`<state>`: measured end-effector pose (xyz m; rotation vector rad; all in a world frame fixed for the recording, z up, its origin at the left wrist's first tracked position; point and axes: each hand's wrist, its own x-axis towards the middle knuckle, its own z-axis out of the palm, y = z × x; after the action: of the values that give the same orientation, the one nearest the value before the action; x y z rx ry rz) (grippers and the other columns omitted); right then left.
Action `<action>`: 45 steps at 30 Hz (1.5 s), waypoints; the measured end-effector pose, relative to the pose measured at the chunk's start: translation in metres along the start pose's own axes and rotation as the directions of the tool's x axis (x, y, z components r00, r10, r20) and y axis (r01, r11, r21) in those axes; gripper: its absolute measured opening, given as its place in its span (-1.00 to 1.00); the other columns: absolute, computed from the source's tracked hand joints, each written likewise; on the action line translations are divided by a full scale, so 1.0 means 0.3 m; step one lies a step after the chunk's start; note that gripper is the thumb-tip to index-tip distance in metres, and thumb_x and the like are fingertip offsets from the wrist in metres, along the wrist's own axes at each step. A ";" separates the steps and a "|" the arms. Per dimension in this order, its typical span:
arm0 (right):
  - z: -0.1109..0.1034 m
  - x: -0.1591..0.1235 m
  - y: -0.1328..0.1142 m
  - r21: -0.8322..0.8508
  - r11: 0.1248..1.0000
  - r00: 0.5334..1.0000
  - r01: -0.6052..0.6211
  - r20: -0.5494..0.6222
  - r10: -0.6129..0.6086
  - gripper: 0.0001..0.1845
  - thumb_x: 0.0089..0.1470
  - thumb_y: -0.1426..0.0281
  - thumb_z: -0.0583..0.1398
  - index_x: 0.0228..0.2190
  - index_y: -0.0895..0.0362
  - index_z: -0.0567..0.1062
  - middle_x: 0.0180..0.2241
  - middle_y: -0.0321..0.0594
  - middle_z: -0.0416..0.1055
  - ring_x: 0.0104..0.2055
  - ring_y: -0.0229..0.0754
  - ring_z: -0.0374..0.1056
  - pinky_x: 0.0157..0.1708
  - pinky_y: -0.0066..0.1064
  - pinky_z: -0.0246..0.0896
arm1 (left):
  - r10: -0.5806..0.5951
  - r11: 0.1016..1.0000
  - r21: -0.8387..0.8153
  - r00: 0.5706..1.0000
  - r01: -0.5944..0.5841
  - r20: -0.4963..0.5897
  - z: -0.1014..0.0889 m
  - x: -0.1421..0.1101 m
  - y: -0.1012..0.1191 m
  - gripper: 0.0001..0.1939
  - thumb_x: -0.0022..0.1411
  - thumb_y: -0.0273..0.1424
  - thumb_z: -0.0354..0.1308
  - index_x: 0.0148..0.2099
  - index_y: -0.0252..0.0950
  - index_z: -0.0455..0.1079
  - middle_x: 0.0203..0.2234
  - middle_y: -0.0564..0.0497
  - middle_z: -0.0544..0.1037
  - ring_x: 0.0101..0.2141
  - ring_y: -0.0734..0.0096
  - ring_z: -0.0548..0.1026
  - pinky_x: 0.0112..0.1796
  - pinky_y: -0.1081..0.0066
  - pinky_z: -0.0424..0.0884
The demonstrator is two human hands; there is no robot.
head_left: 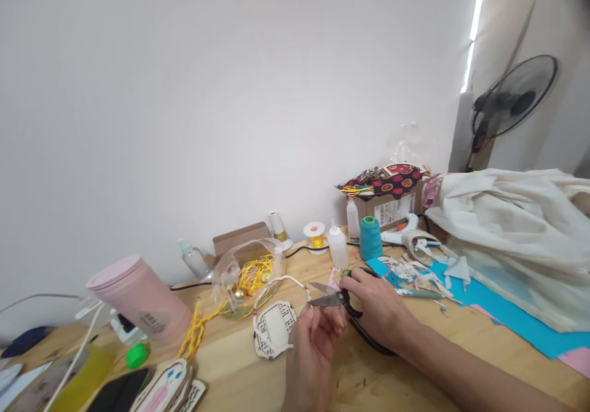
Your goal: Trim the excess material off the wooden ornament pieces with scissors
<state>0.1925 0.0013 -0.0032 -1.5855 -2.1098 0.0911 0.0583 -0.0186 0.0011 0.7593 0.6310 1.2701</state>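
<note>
My right hand grips black-handled scissors, blades open and pointing left. My left hand is closed in a pinch just under the blades, holding a thin white cord that loops up from a white laser-cut wooden ornament lying on the wooden table. The cord end sits between the scissor blades.
A pink tumbler lies tilted at left, near a clear bag of gold cord. Behind are a teal thread spool, small glue bottles, a cardboard box of fabric, blue paper, cream cloth and a fan.
</note>
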 end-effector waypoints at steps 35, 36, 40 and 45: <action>-0.010 0.011 0.028 -0.041 0.999 0.999 -0.002 0.036 0.004 -0.76 -0.14 0.51 0.09 -0.34 0.04 0.38 -0.38 -0.28 0.29 -0.41 -0.27 0.24 -0.54 -0.48 -0.13 | -0.076 0.996 0.047 0.997 0.077 -0.025 0.013 -0.010 0.012 -0.74 0.06 -0.38 0.03 -0.63 -0.33 0.30 -0.70 0.03 0.37 -0.57 0.44 0.27 -0.44 0.40 0.24; -0.011 0.011 0.029 -0.039 0.999 1.000 -0.010 0.022 0.011 -0.75 -0.13 0.50 0.09 -0.32 0.04 0.38 -0.38 -0.28 0.29 -0.41 -0.27 0.24 -0.54 -0.48 -0.13 | -0.087 0.996 0.030 0.996 0.088 -0.030 0.016 -0.010 0.013 -0.73 0.06 -0.39 0.03 -0.64 -0.33 0.30 -0.70 0.03 0.36 -0.57 0.44 0.27 -0.44 0.40 0.24; -0.014 0.006 0.026 -0.023 0.999 0.999 0.032 0.006 -0.032 -0.74 -0.15 0.50 0.09 -0.33 0.03 0.38 -0.39 -0.28 0.29 -0.40 -0.26 0.23 -0.54 -0.48 -0.15 | -0.087 0.996 0.004 0.996 0.087 -0.023 0.018 -0.007 0.012 -0.73 0.07 -0.40 0.00 -0.64 -0.33 0.29 -0.70 0.03 0.36 -0.57 0.44 0.26 -0.44 0.39 0.24; -0.008 0.008 0.022 -0.070 0.997 1.000 -0.006 0.021 0.008 -0.70 -0.16 0.52 0.07 -0.31 0.03 0.38 -0.38 -0.26 0.30 -0.44 -0.27 0.23 -0.56 -0.47 -0.17 | -0.063 0.996 0.056 0.998 0.064 -0.019 0.000 0.002 0.010 -0.74 0.07 -0.40 0.01 -0.62 -0.34 0.31 -0.69 0.03 0.38 -0.57 0.45 0.27 -0.45 0.41 0.23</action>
<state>0.1990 0.0050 -0.0027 -1.6391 -2.1456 0.0364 0.0567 -0.0178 0.0036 0.7696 0.7021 1.2064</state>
